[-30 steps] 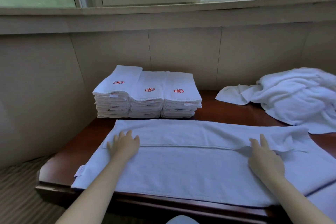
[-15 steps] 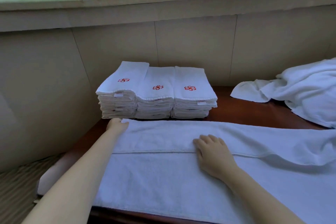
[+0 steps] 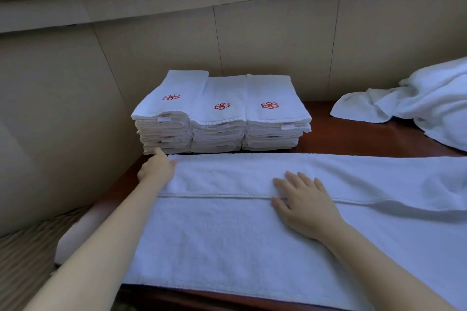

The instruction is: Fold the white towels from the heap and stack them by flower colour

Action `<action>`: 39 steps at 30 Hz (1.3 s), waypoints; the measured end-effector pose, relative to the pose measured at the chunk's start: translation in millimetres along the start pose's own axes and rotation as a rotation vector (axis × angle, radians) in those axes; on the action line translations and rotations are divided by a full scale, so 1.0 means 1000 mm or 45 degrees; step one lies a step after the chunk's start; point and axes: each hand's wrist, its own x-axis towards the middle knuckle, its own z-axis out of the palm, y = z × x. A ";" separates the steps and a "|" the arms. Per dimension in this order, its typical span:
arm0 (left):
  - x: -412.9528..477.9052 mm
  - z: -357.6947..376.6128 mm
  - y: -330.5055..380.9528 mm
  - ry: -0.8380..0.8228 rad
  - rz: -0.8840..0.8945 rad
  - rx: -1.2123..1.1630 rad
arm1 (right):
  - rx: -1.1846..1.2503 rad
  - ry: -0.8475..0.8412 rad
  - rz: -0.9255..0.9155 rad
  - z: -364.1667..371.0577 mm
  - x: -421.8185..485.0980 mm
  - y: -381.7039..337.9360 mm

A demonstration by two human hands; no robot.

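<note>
Head: right hand (image 3: 304,206) flat on fluffy terry towel (image 3: 227,242).

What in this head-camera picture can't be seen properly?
- Spread towel: its right end is cut off by the frame edge; no flower shows.
- Towel heap: cropped at the right edge.
- Left hand: fingers hidden at the towel's far corner.
- Stack tags: print too small.
- Right hand: lies flat, plain to see.

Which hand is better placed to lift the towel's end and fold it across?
Left, probably. The left hand sits at the far left corner of the spread towel, at its end. The right hand lies flat mid-towel, suited to pinning it.
</note>
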 end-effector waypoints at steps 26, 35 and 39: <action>-0.197 0.085 0.246 -0.157 0.753 0.012 | 0.007 0.393 1.126 -0.067 -0.103 0.190; -0.195 0.083 0.245 -0.216 0.821 0.055 | -0.021 0.035 1.347 -0.108 -0.127 0.214; -0.193 0.080 0.245 -0.291 0.833 0.053 | 0.360 -0.008 1.244 -0.122 -0.120 0.220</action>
